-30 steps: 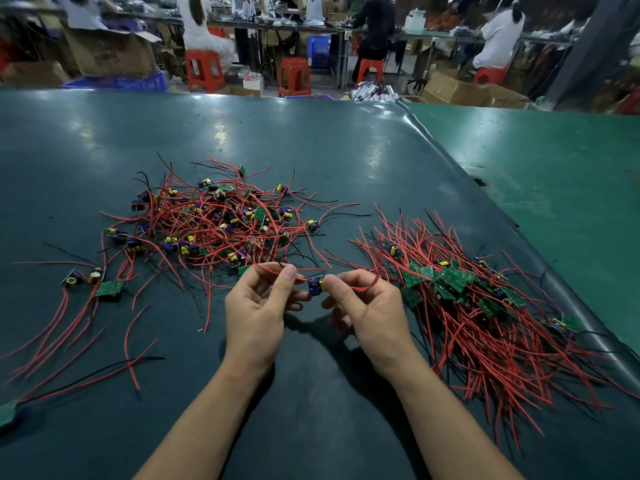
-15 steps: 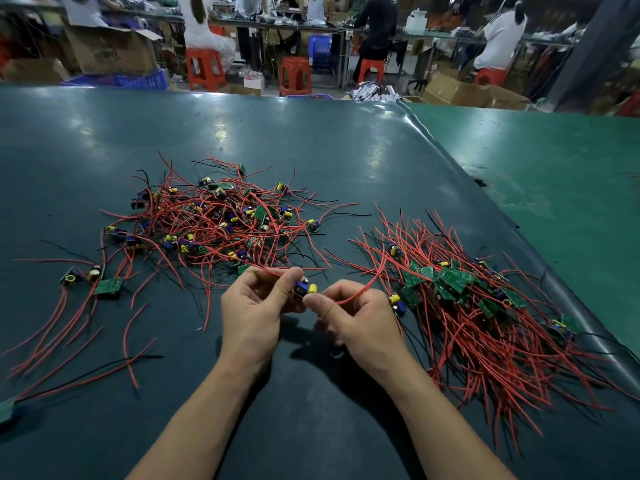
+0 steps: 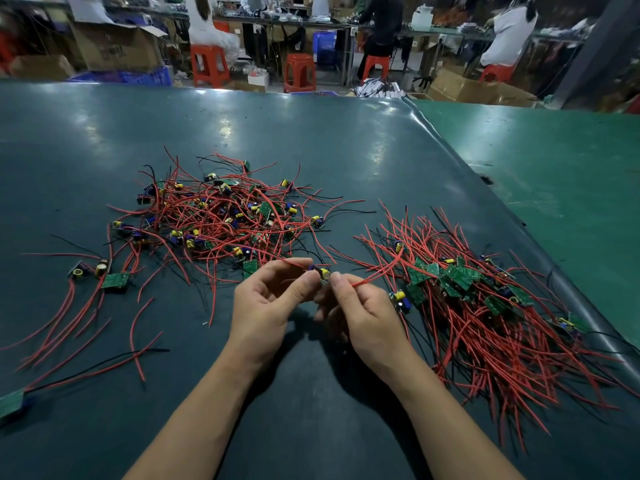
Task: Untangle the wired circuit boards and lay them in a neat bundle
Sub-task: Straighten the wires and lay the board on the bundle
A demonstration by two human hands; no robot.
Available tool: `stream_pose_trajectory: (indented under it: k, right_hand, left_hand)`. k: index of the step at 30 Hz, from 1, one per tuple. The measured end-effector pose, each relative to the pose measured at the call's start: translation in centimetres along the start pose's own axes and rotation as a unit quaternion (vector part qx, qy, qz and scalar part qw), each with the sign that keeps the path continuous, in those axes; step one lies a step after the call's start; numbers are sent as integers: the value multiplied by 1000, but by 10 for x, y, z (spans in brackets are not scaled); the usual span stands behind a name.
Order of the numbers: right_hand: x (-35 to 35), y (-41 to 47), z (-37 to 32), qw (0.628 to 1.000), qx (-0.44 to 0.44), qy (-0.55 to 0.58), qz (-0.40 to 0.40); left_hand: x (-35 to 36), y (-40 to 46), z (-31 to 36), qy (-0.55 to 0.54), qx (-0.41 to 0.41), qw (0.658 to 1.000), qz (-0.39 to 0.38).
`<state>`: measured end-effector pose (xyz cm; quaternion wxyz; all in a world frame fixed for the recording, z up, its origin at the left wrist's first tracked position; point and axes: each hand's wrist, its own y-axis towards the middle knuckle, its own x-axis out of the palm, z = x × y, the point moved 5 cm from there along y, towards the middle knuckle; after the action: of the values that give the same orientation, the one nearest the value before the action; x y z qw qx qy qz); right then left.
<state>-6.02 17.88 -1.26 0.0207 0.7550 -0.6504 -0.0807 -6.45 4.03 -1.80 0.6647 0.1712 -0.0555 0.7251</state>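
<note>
near the centre of the frame, just below the middle, a small circuit board [image 3: 322, 273] with yellow and blue parts is pinched between the left hand [image 3: 268, 308] and the right hand [image 3: 360, 313], raised a little above the dark green table [image 3: 311, 140]. the left thumb and forefinger are closed narrowly on the board's left side, and a red wire [image 3: 375, 274] is nipped under the right thumb and trails up toward the right. how the lower fingers of the right hand lie cannot be told, perhaps curled beneath. at centre left a tangled heap [image 3: 221, 216] of boards and red and black wires is spread on the table. at the right of the frame a straighter bundle [image 3: 485, 306] of boards is laid with its wires fanned toward the lower right. a few loose boards [image 3: 116, 280] are scattered at the left edge.
</note>
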Motion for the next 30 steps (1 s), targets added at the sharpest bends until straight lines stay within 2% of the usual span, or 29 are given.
stream_pose_trajectory:
  k: [4, 11, 15, 18, 26, 28, 30]
  right_hand:
    - [-3, 1, 0, 999, 11, 35, 28]
    - [-24, 4, -2, 987, -11, 34, 157]
    - [-27, 4, -1, 984, 11, 88, 156]
    - [-28, 4, -2, 985, 13, 87, 149]
    - [-43, 4, -3, 964, 18, 118, 237]
    - [-43, 4, -1, 958, 36, 155, 240]
    - [-41, 6, 3, 941, 80, 241, 224]
  left_hand:
    - [0, 0, 1, -29, 18, 999, 5]
    - [2, -3, 8, -3, 53, 998, 22]
    - [7, -4, 6, 25, 50, 998, -9]
    - [8, -5, 3, 32, 20, 999, -2]
    - [8, -7, 6, 64, 29, 997, 13]
    - [8, -6, 7, 60, 26, 998, 22]
    - [7, -6, 7, 47, 22, 998, 32]
